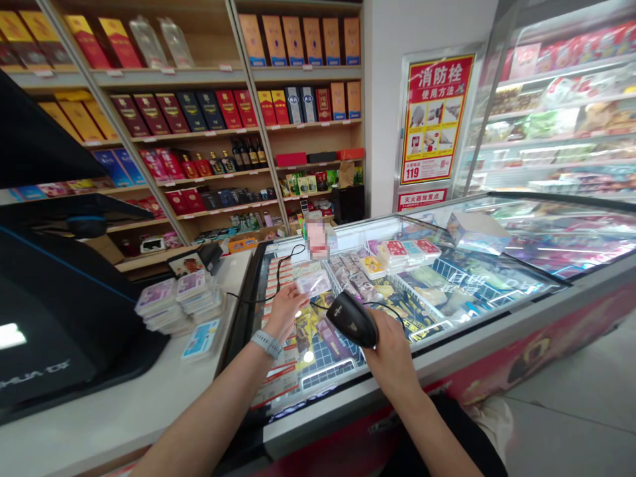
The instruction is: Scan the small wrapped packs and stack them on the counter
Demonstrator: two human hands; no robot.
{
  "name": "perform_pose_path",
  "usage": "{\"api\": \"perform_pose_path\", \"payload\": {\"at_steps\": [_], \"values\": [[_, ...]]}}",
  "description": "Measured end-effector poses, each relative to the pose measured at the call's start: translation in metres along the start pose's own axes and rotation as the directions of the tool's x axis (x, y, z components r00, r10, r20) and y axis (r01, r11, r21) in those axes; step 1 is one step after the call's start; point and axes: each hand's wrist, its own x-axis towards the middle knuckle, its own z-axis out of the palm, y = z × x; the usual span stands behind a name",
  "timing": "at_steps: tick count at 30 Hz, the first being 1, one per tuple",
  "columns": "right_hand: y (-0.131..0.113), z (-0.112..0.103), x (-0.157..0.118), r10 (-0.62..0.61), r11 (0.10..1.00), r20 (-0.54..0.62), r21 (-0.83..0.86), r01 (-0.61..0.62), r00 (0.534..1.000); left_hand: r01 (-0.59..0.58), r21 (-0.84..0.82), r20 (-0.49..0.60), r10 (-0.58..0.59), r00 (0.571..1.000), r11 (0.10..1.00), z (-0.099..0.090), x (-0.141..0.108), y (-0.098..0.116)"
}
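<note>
My right hand (390,344) is wrapped round a black barcode scanner (352,319), whose head points up and left above the glass top of a freezer. A black cable runs near it. My left hand (288,306), with a grey watch band on the wrist, is closed at the fingertips on the near edge of a flat clear pack (314,283) with a pale purple label. The pack is just above the freezer glass, up and left of the scanner.
Stacked flat packs (201,295) and a blue-labelled pack (201,338) lie on the white counter (99,424) at left, beside a black checkout machine (64,298). More packs (407,253) and an open box (477,232) rest on the freezer.
</note>
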Motion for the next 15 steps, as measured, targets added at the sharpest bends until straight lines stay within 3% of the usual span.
{"api": "perform_pose_path", "payload": {"at_steps": [4, 9, 12, 15], "values": [[-0.001, -0.003, 0.001, 0.001, 1.0, -0.009, -0.01, -0.001, 1.0, -0.071, 0.04, 0.028, 0.069, 0.997, 0.997, 0.02, 0.018, -0.003], [0.0, -0.007, 0.001, -0.01, 1.0, -0.004, -0.02, 0.01, 1.0, -0.283, 0.184, 0.091, 0.271, 0.958, 0.941, 0.057, 0.043, -0.014], [-0.001, -0.01, 0.001, 0.007, 1.0, 0.007, -0.012, -0.007, 1.0, -0.395, 0.399, 0.123, 0.379, 0.917, 0.827, 0.083, 0.055, -0.016], [-0.002, -0.015, -0.001, 0.027, 1.0, 0.024, 0.002, -0.027, 0.999, -0.491, 0.6, 0.206, 0.47, 0.858, 0.632, 0.108, 0.064, -0.017]]}}
